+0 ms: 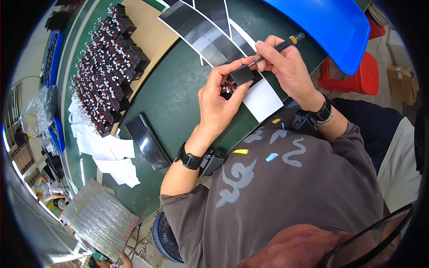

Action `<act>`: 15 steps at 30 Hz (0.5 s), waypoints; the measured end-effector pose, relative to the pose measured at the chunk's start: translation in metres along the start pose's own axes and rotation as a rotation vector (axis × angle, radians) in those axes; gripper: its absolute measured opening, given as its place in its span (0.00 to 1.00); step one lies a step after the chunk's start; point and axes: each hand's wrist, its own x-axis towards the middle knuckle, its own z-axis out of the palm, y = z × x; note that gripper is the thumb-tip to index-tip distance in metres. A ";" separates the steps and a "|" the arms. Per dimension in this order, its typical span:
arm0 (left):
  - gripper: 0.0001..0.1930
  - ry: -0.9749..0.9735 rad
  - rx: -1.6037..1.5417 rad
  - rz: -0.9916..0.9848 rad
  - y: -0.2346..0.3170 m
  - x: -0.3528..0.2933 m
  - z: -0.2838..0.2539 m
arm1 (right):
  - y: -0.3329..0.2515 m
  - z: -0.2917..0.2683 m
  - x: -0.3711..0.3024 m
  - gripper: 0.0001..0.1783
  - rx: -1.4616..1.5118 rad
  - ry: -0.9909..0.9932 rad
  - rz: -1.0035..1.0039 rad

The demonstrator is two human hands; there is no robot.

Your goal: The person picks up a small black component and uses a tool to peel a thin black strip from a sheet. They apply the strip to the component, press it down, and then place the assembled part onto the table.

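My left hand grips a small black box-shaped part between thumb and fingers, above the near edge of the green table. Red and black wires with a white connector stick out of the part beside my palm. A pair of black tweezers with a yellow band is held in my right hand, its thin tip pointing at the part's upper edge. Whether the tip touches the part I cannot tell. Under and beyond my hands lie white sheets carrying black squares.
Many black parts with wires stand in rows on a brown board at left. Nearby are white papers and a black phone. A blue tray fills the far right, with a red stool below.
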 end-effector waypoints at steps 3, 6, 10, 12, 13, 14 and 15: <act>0.19 -0.012 0.013 0.001 0.003 0.001 0.000 | 0.000 -0.002 0.000 0.13 0.001 -0.003 -0.002; 0.19 -0.010 0.007 0.022 0.006 0.001 0.001 | -0.001 -0.003 0.000 0.13 -0.004 -0.001 0.006; 0.19 -0.006 0.030 0.030 0.009 0.002 0.002 | -0.004 -0.003 0.000 0.13 0.007 -0.020 -0.009; 0.19 -0.010 0.022 0.022 0.012 0.002 0.002 | -0.004 -0.002 0.000 0.12 0.015 -0.016 -0.007; 0.19 -0.011 0.018 0.018 0.013 0.002 0.002 | -0.005 -0.002 0.000 0.12 0.019 -0.014 -0.006; 0.19 -0.012 0.018 0.018 0.013 0.003 0.002 | -0.004 -0.002 0.001 0.12 0.019 -0.013 -0.007; 0.19 -0.016 0.017 0.013 0.013 0.003 0.002 | -0.003 -0.004 0.001 0.12 0.014 -0.014 -0.008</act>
